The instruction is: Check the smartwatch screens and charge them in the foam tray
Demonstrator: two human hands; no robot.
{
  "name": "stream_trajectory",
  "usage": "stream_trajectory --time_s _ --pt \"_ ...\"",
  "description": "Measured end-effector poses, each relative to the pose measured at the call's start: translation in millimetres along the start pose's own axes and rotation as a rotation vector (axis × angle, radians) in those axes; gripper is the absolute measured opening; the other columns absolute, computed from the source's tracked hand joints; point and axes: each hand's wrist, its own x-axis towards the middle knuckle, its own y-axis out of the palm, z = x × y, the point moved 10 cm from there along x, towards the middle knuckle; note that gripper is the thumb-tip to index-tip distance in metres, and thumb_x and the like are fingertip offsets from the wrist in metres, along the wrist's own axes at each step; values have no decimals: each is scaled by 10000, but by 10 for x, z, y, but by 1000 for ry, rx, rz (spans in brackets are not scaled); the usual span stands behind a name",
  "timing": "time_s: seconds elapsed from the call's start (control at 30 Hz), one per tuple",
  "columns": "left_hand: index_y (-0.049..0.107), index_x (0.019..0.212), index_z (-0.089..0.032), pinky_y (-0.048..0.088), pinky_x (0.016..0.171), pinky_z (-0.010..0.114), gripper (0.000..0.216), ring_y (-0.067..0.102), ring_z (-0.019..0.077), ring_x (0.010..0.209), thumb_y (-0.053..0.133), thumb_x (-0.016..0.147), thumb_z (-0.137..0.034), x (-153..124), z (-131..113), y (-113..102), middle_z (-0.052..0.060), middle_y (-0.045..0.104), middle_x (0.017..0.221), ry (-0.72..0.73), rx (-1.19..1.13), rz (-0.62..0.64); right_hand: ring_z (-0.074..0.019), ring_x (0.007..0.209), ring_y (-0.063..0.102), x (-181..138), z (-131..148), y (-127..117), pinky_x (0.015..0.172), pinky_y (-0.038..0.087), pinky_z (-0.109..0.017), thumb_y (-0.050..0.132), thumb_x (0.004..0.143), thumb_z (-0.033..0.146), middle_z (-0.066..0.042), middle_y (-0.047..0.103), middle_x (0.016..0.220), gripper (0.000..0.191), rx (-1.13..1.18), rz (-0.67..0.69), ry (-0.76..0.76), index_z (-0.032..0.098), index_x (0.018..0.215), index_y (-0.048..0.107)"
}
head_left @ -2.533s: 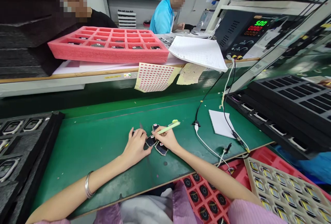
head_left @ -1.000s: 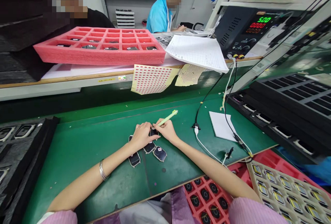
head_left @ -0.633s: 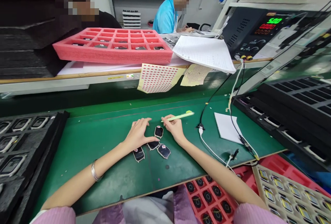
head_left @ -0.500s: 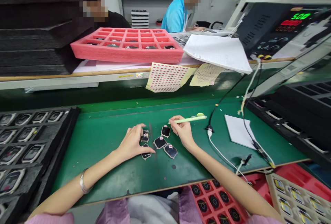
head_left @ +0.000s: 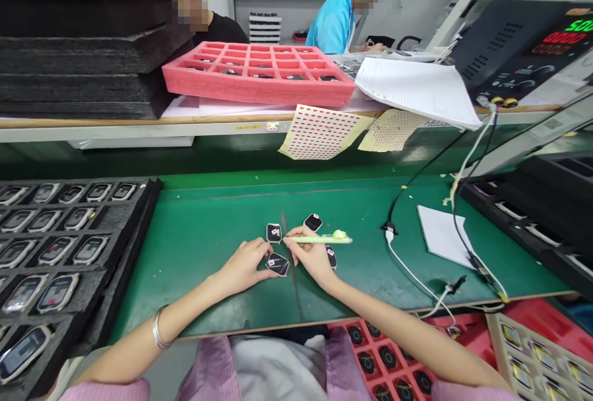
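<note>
My left hand (head_left: 248,266) has its thumb and fingers closed on the edges of a square smartwatch body (head_left: 278,264), which lies face up on the green table. Between the fingers of my right hand (head_left: 312,259) is a light green pen (head_left: 319,240), its tip end pointing left near that watch. Just above the gripped one sits a second watch body (head_left: 273,233) with small stickers on its dark face. Another watch body (head_left: 313,222) lies behind my right hand, and one more (head_left: 330,257) is partly hidden by it.
A black foam tray (head_left: 109,219) with several watch bodies stands left; another dark tray (head_left: 504,194) is right. White paper (head_left: 445,234) and cables (head_left: 417,277) lie right. A red foam tray (head_left: 259,86) and power supply (head_left: 500,49) occupy the shelf. Two people sit beyond.
My left hand has closed from a spread thumb and fingers onto a watch body. My right hand has moved left with the pen, over the watches. The view has turned slightly left.
</note>
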Motion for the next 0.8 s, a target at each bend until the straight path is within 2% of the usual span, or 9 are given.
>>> stream_trajectory --time_s 0.17,0.5,0.6,0.7,0.8 --pt "497 882 -188 384 723 325 303 552 216 841 697 762 -381 5 36 27 19 567 883 -29 2 -52 -99 437 413 15 -53 167 409 306 -196 684 712 341 45 467 500 256 -82 62 -3 175 610 517" --pt "481 839 -189 384 697 310 318 555 208 805 696 756 -409 7 64 47 14 569 849 -8 12 -68 -81 405 342 -30 -94 297 384 229 -187 634 738 276 37 484 477 205 -219 156 -87 161 600 535" --pt "482 855 -189 392 698 308 317 562 205 808 687 763 -413 5 59 34 14 576 861 0 28 -70 -91 406 380 -52 -18 297 375 262 -190 632 767 298 31 487 477 241 -272 146 -154 165 594 531" --pt "487 905 -189 405 713 317 359 563 207 818 679 757 -453 -3 12 3 23 577 892 24 58 -69 -124 459 482 -42 160 169 412 378 -216 555 867 370 -10 581 607 230 -334 100 -242 164 772 592" --pt "470 1083 -189 408 793 373 615 532 263 942 709 661 -568 -12 -102 -8 78 550 1047 80 114 -75 -163 565 570 -4 406 -72 528 483 -282 401 966 371 -61 648 803 274 -448 74 -347 181 1047 582"
